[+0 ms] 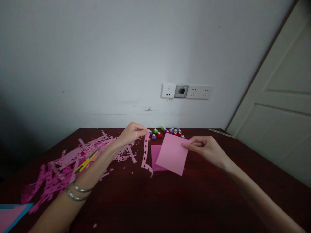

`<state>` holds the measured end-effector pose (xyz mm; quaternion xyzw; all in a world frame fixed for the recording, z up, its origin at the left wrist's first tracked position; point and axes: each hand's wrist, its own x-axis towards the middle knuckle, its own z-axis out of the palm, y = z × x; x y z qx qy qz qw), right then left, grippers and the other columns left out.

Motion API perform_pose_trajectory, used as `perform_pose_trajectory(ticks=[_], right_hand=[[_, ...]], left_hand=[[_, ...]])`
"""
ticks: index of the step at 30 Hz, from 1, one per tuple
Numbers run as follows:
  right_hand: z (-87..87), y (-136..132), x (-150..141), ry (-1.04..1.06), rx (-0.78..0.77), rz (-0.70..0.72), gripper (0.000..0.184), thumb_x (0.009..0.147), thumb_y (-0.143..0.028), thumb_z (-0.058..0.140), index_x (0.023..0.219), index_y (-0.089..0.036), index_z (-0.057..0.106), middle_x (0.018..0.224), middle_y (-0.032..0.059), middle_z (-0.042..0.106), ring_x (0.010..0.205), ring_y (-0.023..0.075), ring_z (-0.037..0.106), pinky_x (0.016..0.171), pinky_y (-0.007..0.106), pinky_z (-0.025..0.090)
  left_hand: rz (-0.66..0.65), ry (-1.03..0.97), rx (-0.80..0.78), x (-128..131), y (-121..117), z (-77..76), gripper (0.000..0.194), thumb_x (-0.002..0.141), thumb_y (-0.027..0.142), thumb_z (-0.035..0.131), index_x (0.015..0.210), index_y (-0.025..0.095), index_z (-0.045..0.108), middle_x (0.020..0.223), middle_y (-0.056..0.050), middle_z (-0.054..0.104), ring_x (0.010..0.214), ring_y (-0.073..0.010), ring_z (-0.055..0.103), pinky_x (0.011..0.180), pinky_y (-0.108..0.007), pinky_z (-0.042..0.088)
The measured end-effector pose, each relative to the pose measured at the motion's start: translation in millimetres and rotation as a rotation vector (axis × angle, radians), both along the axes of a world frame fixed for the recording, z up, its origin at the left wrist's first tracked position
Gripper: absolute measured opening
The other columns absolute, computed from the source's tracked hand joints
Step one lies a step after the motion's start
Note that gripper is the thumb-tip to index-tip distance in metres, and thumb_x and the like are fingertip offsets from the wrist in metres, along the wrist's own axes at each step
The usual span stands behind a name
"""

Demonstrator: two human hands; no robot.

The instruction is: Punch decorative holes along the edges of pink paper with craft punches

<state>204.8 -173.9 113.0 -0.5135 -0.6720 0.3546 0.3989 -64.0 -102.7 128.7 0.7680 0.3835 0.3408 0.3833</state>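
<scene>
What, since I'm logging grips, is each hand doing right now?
Left hand: closed, pinching a punched pink strip.
Right hand: closed, pinching a light pink sheet by its edge.

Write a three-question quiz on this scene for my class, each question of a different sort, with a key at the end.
1. True or false: the fingers of the right hand grip a light pink sheet.
2. What hangs from the left hand?
A) A green ruler
B) A pink strip with cut-out shapes
C) A blue ribbon
3. Fill in the blank: the yellow knife lies among pink paper ____.

Key: 1 true; 2 B; 3 scraps
</scene>
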Motion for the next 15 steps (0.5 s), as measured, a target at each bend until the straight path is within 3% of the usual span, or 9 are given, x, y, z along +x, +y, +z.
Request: perform_pose_trajectory(ticks=[7,10,15], right_hand=[[-7.7,14,33,0.013,-0.034,-0.048,0.033,0.067,-0.049,0.067,0.074,-0.017,0.065,0.081,0.0081,0.070,0.083,0.0253,0.063,0.076,0.035,0.047],[-15.6,28,48,0.015,-0.060,-0.055,0.033,0.068,-0.048,0.066,0.078,-0.017,0.065,0.083,0.0083,0.070,0.083,0.0244,0.063,0.078,0.035,0.048],[-40.6,60,68,0.127,-0.195,-0.052,0.029,0.065,-0.043,0.070,0.072,-0.015,0.064,0.078,0.0058,0.067,0.074,0.0174,0.063,0.074,0.029,0.051]], left_hand=[[0.086,-0.007,-0.050,-43,15,8.2,0.021,0.076,0.035,0.058,0.071,0.016,0.066,0.071,-0.005,0.067,0.067,-0.0114,0.058,0.070,-0.026,0.045],[0.224,-0.106,-0.081,-82,28,20.1,0.018,0.072,0.032,0.062,0.076,0.014,0.065,0.074,-0.005,0.066,0.070,-0.0126,0.060,0.074,-0.028,0.047],[0.539,-0.266,-0.005,-169,50,41.3,0.023,0.071,0.025,0.063,0.084,0.007,0.059,0.069,-0.002,0.064,0.066,-0.0109,0.059,0.077,-0.030,0.047]])
